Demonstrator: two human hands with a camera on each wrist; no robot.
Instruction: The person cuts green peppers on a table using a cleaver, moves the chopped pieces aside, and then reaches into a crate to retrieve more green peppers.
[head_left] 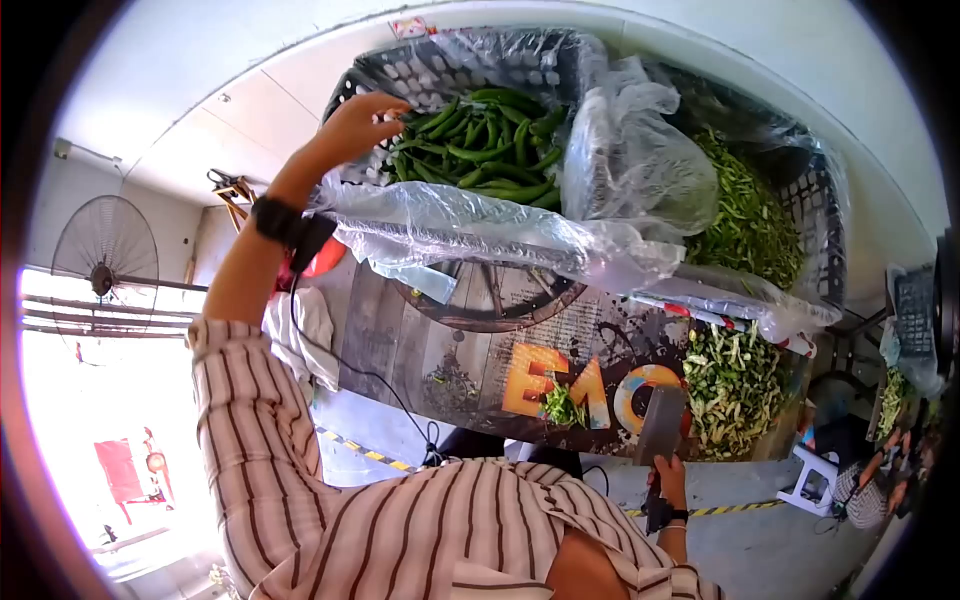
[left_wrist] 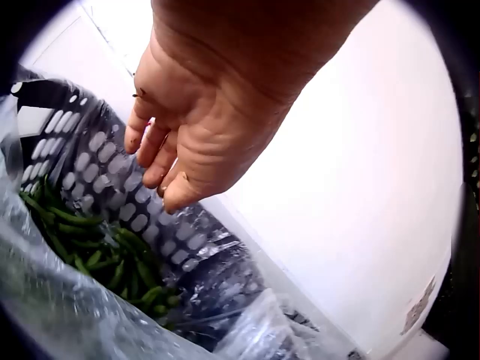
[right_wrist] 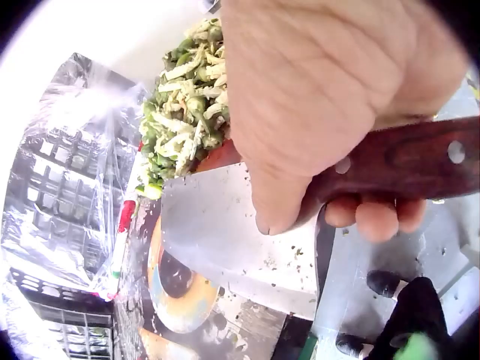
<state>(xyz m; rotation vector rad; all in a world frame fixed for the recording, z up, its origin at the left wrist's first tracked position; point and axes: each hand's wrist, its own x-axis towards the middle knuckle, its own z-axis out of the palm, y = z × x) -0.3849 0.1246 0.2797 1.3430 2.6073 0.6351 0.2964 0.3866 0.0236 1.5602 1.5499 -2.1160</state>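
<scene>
My left hand (head_left: pixel 365 122) hovers over the left end of a plastic-lined crate (head_left: pixel 430 70) of long green chili peppers (head_left: pixel 490 150). In the left wrist view the hand (left_wrist: pixel 199 135) has loosely bent fingers, an empty palm and small bits stuck to the skin. My right hand (head_left: pixel 672 482) grips a cleaver (head_left: pixel 660 425) by its handle at the table's front edge. In the right wrist view its wooden handle (right_wrist: pixel 405 161) lies under the palm, and the thumb presses on the broad blade (right_wrist: pixel 225 229), which carries green specks.
Chopped peppers (head_left: pixel 735 390) are heaped at the right of the printed table (head_left: pixel 400 350). A small chopped pile (head_left: pixel 563 407) lies near its front. A second lined crate (head_left: pixel 825 200) holds shredded greens (head_left: pixel 745 215). Clear plastic (head_left: pixel 640 150) bunches between the crates. A cable (head_left: pixel 375 375) hangs by my left arm.
</scene>
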